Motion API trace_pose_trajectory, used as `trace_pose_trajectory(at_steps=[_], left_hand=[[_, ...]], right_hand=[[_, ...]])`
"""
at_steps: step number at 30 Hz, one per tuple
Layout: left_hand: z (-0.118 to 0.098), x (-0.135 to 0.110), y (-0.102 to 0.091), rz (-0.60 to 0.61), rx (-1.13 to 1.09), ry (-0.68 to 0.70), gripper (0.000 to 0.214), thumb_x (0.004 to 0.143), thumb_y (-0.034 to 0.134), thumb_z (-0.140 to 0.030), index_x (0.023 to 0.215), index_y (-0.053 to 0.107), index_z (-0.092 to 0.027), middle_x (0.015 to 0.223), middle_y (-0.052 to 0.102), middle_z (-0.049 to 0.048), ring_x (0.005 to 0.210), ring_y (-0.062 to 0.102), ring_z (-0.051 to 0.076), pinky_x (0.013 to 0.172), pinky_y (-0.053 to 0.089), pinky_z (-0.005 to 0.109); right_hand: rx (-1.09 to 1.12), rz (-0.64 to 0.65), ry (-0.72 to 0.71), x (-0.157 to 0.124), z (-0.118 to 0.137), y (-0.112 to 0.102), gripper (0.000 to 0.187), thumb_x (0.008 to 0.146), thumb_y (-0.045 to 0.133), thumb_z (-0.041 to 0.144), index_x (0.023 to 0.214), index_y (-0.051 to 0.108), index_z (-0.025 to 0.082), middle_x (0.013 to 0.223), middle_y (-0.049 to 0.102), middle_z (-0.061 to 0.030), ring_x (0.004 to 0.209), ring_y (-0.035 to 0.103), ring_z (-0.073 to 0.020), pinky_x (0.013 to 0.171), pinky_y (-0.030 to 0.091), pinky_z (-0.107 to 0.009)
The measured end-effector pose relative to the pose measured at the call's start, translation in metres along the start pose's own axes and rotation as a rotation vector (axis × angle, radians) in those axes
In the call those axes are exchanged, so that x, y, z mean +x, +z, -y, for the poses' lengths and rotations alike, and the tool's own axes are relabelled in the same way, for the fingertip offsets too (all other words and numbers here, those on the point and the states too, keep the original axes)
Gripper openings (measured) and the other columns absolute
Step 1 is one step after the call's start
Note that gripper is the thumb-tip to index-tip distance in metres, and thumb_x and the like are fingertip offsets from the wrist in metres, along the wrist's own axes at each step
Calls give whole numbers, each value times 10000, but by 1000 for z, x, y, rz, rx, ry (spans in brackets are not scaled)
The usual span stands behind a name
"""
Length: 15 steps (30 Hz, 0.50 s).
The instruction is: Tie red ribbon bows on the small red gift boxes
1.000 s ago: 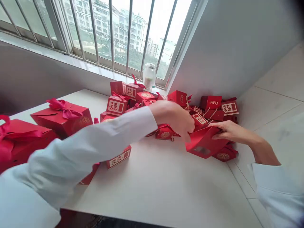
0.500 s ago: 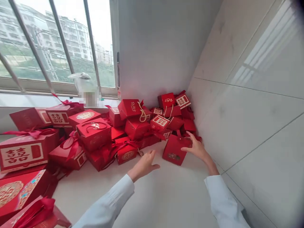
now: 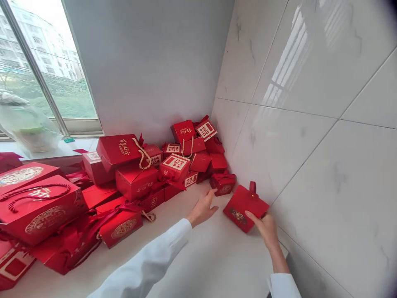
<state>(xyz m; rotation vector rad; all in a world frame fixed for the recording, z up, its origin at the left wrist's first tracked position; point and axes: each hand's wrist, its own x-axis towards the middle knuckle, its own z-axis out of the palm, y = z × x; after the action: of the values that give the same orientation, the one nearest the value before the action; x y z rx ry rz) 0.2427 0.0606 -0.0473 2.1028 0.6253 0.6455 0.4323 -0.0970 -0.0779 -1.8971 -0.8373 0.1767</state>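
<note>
A right hand (image 3: 265, 229) grips the corner of a red gift box (image 3: 245, 209) on a white counter (image 3: 204, 265), thumb and fingers pressed together on the box's near edge, though the fingers behind it are partly hidden. The box lies apart from the main pile, just beside the tiled wall (image 3: 297, 165), its small red loop handle (image 3: 252, 188) pointing up toward the wall and a gold-and-dark emblem (image 3: 238, 215) showing on its face.

The left hand (image 3: 202, 209) reaches out palm down, its fingers (image 3: 211, 198) spread and gripping nothing, between the pile and the gift box. A small ribbon-tied box (image 3: 223, 184) sits just beyond those fingertips. White sleeves (image 3: 145, 260) cover both forearms, the right cuff (image 3: 281, 285) drawn back from the wrist.

Dozens of red boxes (image 3: 136, 180) crowd the counter's far corner, heaped against a pale painted wall (image 3: 145, 66), many with gold double-happiness panels (image 3: 175, 163), rope handles (image 3: 142, 153) or red ribbons (image 3: 120, 209). A larger box (image 3: 40, 209) lies at the near left. Glossy marble-veined tiles reflect window light. Beyond a metal window bar (image 3: 34, 66), apartment blocks and greenery show, while a clear plastic bag (image 3: 29, 126) rests on the sill (image 3: 80, 145).
</note>
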Motion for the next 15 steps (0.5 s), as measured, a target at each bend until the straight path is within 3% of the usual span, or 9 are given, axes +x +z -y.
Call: trace_pose_trajectory(at_steps=[3, 7, 11, 15], left_hand=[[2, 46, 16, -143, -10, -7, 711, 696, 656, -189, 1344, 365, -177, 1372, 396, 161, 1278, 416, 298, 1062, 333, 440], [25, 92, 36, -249, -65, -58, 890, 599, 755, -202, 1356, 286, -174, 1378, 343, 164, 1326, 342, 321, 1093, 284, 461], [52, 112, 51, -275, -135, -82, 998, 539, 812, -233, 1345, 224, -191, 1357, 389, 162, 1300, 386, 302, 1061, 331, 448], [57, 107, 52, -314, -152, -104, 1009, 491, 837, -251, 1304, 243, -183, 1329, 434, 174, 1266, 427, 316, 1048, 343, 458]], right_hand=[[-50, -148, 75, 11, -18, -16, 558, 637, 637, 584, 957, 654, 127, 896, 728, -161, 804, 673, -346, 683, 518, -441], [-96, -248, 94, 23, -18, 0, 579, 632, 631, 594, 1002, 629, 148, 890, 720, -153, 803, 663, -359, 718, 497, -456], [-134, -396, 74, 21, -16, 27, 634, 690, 586, 614, 1109, 534, 140, 967, 686, -171, 790, 657, -338, 705, 495, -426], [-131, -410, 12, 14, -24, 37, 625, 734, 565, 591, 1144, 481, 127, 1054, 644, -197, 834, 651, -326, 698, 497, -398]])
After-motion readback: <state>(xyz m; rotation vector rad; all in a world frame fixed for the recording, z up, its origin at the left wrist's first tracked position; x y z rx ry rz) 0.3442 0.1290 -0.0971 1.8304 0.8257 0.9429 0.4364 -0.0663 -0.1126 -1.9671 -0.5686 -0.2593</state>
